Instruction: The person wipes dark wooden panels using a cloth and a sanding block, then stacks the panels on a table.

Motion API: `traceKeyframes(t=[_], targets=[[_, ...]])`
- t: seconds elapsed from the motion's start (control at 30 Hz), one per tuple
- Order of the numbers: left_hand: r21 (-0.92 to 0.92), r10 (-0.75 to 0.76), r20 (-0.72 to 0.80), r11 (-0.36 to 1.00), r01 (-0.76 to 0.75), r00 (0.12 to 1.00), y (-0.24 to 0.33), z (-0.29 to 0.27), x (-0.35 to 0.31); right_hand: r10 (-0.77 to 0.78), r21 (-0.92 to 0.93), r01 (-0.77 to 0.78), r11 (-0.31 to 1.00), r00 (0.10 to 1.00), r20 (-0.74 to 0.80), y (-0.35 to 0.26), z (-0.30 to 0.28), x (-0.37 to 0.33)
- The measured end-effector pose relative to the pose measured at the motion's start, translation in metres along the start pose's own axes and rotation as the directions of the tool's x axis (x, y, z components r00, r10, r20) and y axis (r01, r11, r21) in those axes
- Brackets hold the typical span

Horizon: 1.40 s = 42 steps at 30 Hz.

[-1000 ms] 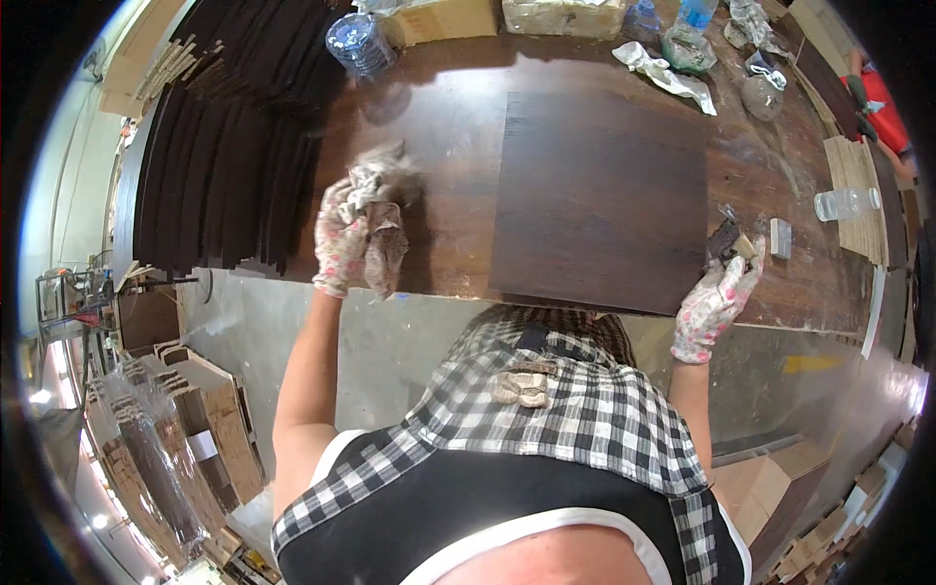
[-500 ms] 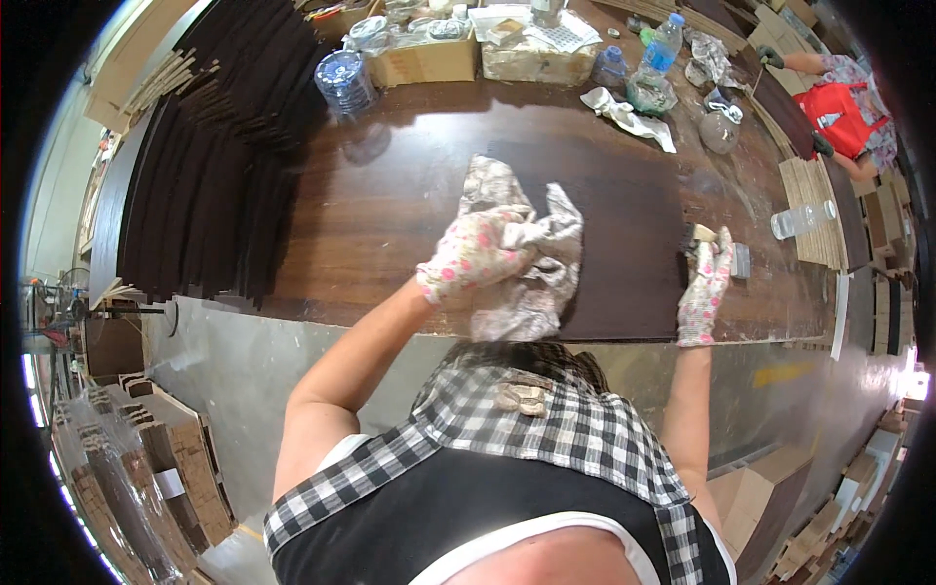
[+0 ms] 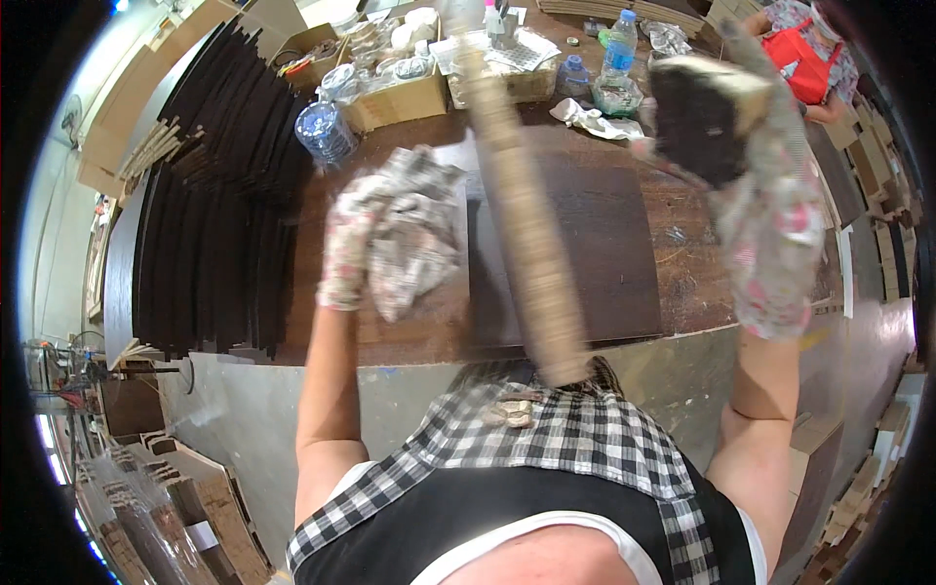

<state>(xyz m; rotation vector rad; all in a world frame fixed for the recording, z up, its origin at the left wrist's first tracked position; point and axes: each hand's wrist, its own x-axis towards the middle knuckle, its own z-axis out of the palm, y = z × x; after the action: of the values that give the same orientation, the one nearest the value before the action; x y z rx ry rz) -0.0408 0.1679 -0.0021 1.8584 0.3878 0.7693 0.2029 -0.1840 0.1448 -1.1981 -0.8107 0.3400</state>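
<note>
A thin board (image 3: 526,219) stands on edge over the table, its pale, blurred long edge toward me. I cannot tell what holds it up. To its left, my left hand (image 3: 346,239), in a flower-patterned glove, is closed on a crumpled, stained rag (image 3: 414,234). My right hand (image 3: 775,219), gloved alike, is raised over the table's right side. It grips a block (image 3: 697,127) with a dark, stained face and a pale tan side. A dark brown board (image 3: 609,234) lies flat on the table, partly hidden behind the upright one.
A stack of dark boards (image 3: 210,224) fills the table's left side. Along the back are a blue plastic container (image 3: 324,134), a cardboard box (image 3: 395,105), a white cloth (image 3: 595,119) and a water bottle (image 3: 620,49). A person in a red apron (image 3: 799,63) stands far right.
A board has come up on edge between my hands. My left hand and the rag have moved left. My right hand has risen with the dark block, and the view has shifted.
</note>
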Motion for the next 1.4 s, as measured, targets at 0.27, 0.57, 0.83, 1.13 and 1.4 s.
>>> traceKeyframes(t=[0.27, 0.57, 0.83, 1.13, 1.4], targets=[[0.258, -0.198, -0.079, 0.942, 0.212, 0.977, 0.061, -0.078, -0.012, 0.172, -0.035, -0.222, 0.975, 0.837, -0.52, 0.144, -0.08, -0.046], [0.369, -0.321, -0.089, 0.869, 0.331, 0.943, -0.052, 0.035, -0.026, 0.261, 0.04, -0.298, 0.954, 0.754, -0.603, 0.199, -0.067, -0.088], [-0.049, -0.417, -0.216, 0.908, 0.417, 0.883, -0.034, 0.063, 0.0, 0.1, -0.377, -0.274, 0.885, 0.902, -0.42, 0.163, -0.082, -0.061], [0.111, 0.216, 0.247, 0.962, -0.249, 0.945, 0.034, 0.109, -0.033, 0.323, -0.764, -0.056, 0.642, 0.924, 0.203, 0.18, -0.094, 0.071], [0.162, 0.193, 0.475, 0.94, -0.3, 0.859, 0.022, 0.149, -0.052, 0.218, -0.592, 0.205, 0.78, 0.797, 0.564, 0.216, 0.048, 0.105]])
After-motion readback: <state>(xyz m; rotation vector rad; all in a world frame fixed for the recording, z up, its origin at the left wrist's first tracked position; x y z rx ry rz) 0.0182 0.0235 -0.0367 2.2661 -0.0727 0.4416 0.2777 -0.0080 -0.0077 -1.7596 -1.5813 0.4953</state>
